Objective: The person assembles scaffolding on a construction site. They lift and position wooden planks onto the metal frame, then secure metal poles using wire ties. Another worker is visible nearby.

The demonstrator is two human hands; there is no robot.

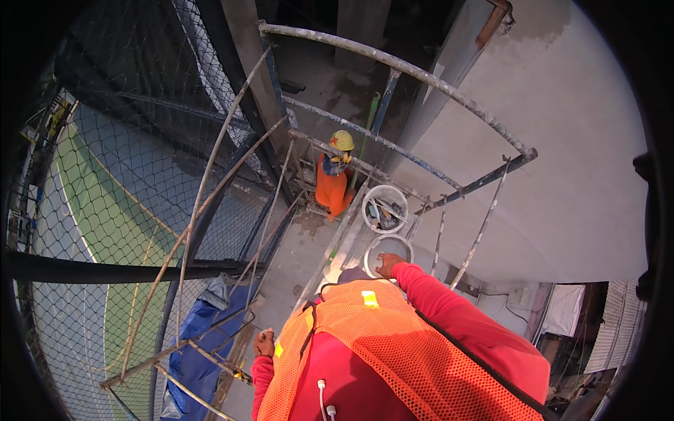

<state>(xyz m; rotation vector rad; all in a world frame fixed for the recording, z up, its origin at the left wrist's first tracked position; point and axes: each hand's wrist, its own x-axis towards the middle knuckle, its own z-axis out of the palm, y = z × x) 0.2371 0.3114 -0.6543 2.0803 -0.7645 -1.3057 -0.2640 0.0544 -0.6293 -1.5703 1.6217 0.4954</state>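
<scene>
A: We log the right hand (387, 265) at 12 o'clock from our orange vest (393, 344) — fingers spread, resting on the rim of the near white bucket (388, 243).

B: And the left hand (264, 344)?

A: At 9 o'clock, fingers curled; we cannot tell what they grip. A second bucket (385, 191) sits beyond the first, a helmeted worker (335, 179) at its 10 o'clock — both on the scaffold (393, 67).

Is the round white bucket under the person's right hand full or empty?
Apparently empty: the round white bucket stands upright, its open mouth showing only a pale bare bottom. The right hand rests on its near rim.
</scene>
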